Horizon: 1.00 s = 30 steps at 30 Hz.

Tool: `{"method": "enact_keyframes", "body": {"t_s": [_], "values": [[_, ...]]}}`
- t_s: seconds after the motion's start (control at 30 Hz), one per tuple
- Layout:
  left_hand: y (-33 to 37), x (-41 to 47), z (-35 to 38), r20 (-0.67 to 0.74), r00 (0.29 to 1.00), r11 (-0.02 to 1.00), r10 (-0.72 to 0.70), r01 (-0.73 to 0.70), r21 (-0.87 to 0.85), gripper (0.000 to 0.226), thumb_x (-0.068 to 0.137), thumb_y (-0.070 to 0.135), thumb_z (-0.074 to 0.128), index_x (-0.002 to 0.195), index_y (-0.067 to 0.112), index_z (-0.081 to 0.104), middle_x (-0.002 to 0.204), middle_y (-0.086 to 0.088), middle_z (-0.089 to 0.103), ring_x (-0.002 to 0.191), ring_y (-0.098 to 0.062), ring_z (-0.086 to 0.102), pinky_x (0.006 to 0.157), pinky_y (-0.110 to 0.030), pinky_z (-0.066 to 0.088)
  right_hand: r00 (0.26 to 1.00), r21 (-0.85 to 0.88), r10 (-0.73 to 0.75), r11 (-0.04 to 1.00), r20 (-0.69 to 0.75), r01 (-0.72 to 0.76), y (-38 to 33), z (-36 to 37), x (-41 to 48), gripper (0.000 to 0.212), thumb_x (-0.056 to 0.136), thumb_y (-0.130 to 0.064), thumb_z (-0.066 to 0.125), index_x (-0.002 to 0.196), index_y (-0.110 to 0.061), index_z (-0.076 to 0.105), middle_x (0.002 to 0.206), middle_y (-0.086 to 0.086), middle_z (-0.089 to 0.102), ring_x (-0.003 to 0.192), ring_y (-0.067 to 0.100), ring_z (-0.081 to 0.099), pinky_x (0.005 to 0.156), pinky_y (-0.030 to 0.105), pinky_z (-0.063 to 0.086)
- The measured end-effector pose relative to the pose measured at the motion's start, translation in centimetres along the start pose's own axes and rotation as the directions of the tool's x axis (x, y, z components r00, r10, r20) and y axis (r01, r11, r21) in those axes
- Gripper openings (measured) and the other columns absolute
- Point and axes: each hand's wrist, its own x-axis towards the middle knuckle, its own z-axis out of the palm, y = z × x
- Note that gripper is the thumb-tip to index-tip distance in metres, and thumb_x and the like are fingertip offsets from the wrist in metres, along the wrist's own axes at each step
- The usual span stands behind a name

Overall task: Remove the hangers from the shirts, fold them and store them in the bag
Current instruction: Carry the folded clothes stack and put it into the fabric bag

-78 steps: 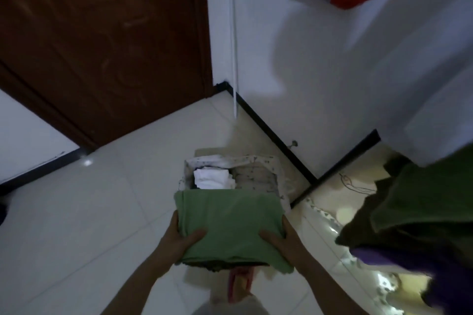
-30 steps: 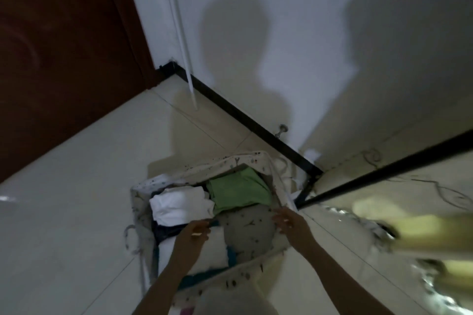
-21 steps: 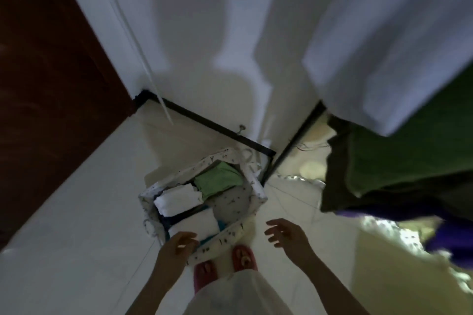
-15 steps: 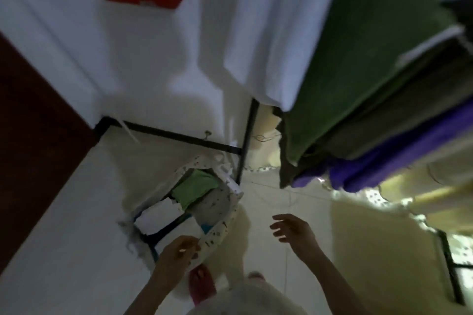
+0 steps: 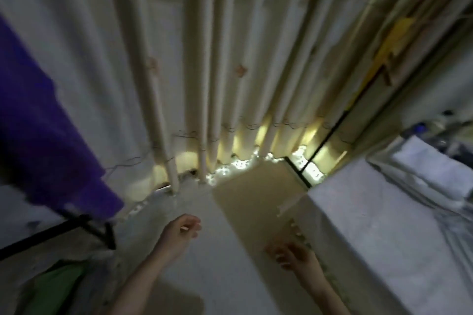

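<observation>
My left hand (image 5: pixel 180 233) hangs over the pale floor with loosely curled fingers and holds nothing. My right hand (image 5: pixel 294 254) is lower right, fingers spread and relaxed, also holding nothing. At the bottom left corner the folded green shirt (image 5: pixel 55 286) lies in the spotted fabric bag (image 5: pixel 102 263), of which only a part shows. A purple garment (image 5: pixel 38 123) hangs at the left, above a black rack foot (image 5: pixel 87 225). The picture is blurred by motion.
Long pale curtains (image 5: pixel 204 59) fill the back, with light showing under their hem. A bed with grey-white bedding (image 5: pixel 384 225) runs along the right side. Tiled floor (image 5: pixel 230 263) lies between the bed and the bag.
The green shirt went from both hands into the bag. Both hands let go and drew back. The view has swung right, from the bag and wall to the curtains and bed.
</observation>
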Motion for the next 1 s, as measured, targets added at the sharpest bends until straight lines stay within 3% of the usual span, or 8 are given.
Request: {"method": "enact_keyframes", "body": {"t_s": [0.17,0.37,0.57,0.67,0.73,0.83,1.0], "values": [[4.2,2.2,15.0,0.158,0.987,1.000,0.015,-0.018,0.017,0.011,0.092,-0.001,0.053,0.099,0.004,0.061,0.086,-0.011,0.065,0.060,-0.003,0.064,0.049,-0.008,0.041,0.943,0.132,0.052,0.991,-0.328,-0.008,4.7,-16.6,-2.5,0.019,0.097,-0.005,0.047,0.097,-0.014,0.064,0.085,0.006,0.073,0.069,0.018,0.066,0.063,0.025,0.052],[7.3,3.0,26.3,0.420,0.907,0.991,-0.007,-0.049,0.124,0.016,0.091,-0.007,0.052,0.095,0.005,0.062,0.079,-0.004,0.068,0.054,0.004,0.063,0.052,-0.006,0.044,0.810,0.360,0.240,0.932,-0.535,-0.039,10.4,-25.2,-5.5,0.020,0.097,-0.003,0.046,0.099,-0.010,0.065,0.088,0.012,0.072,0.075,0.028,0.066,0.068,0.034,0.052],[10.1,10.2,32.7,0.462,0.885,0.988,-0.058,-0.015,0.152,0.022,0.088,-0.017,0.048,0.088,0.000,0.062,0.061,0.001,0.070,0.050,-0.002,0.064,0.048,-0.009,0.047,0.715,0.501,0.406,0.861,-0.569,-0.089,14.2,-28.8,-2.7,0.018,0.095,-0.001,0.049,0.096,-0.005,0.066,0.083,0.013,0.073,0.074,0.031,0.068,0.067,0.035,0.051],[12.4,14.9,37.1,0.461,0.886,0.986,-0.056,-0.024,0.166,0.018,0.091,-0.013,0.047,0.092,-0.001,0.059,0.069,-0.005,0.066,0.051,-0.012,0.063,0.045,-0.012,0.045,0.684,0.509,0.439,0.853,-0.583,-0.114,14.6,-31.8,0.4,0.017,0.096,-0.006,0.050,0.096,-0.010,0.067,0.081,0.008,0.074,0.074,0.028,0.069,0.068,0.035,0.053],[14.6,17.8,40.3,0.487,0.869,0.983,-0.087,-0.005,0.184,0.016,0.094,-0.008,0.045,0.098,0.001,0.057,0.075,-0.007,0.063,0.060,-0.019,0.057,0.053,-0.020,0.040,0.659,0.518,0.460,0.846,-0.595,-0.123,14.3,-34.6,2.7,0.017,0.096,-0.009,0.050,0.096,-0.013,0.067,0.082,0.006,0.074,0.075,0.026,0.069,0.069,0.034,0.054],[18.3,21.8,45.0,0.518,0.848,0.976,-0.111,-0.006,0.220,0.017,0.096,-0.006,0.041,0.097,0.004,0.056,0.076,-0.006,0.061,0.065,-0.019,0.052,0.058,-0.023,0.030,0.677,0.510,0.464,0.847,-0.572,-0.149,13.3,-39.1,6.3,0.017,0.097,-0.014,0.049,0.098,-0.016,0.066,0.086,0.004,0.074,0.077,0.022,0.069,0.067,0.028,0.054],[24.4,27.0,52.7,0.567,0.824,0.950,-0.021,-0.159,0.267,0.014,0.096,-0.001,0.047,0.102,0.004,0.058,0.084,-0.007,0.062,0.066,-0.015,0.055,0.060,-0.024,0.036,0.686,0.434,0.385,0.894,-0.617,-0.111,12.0,-46.1,11.7,0.015,0.096,-0.014,0.052,0.103,-0.015,0.065,0.087,0.001,0.073,0.072,0.015,0.069,0.063,0.024,0.053]]}}
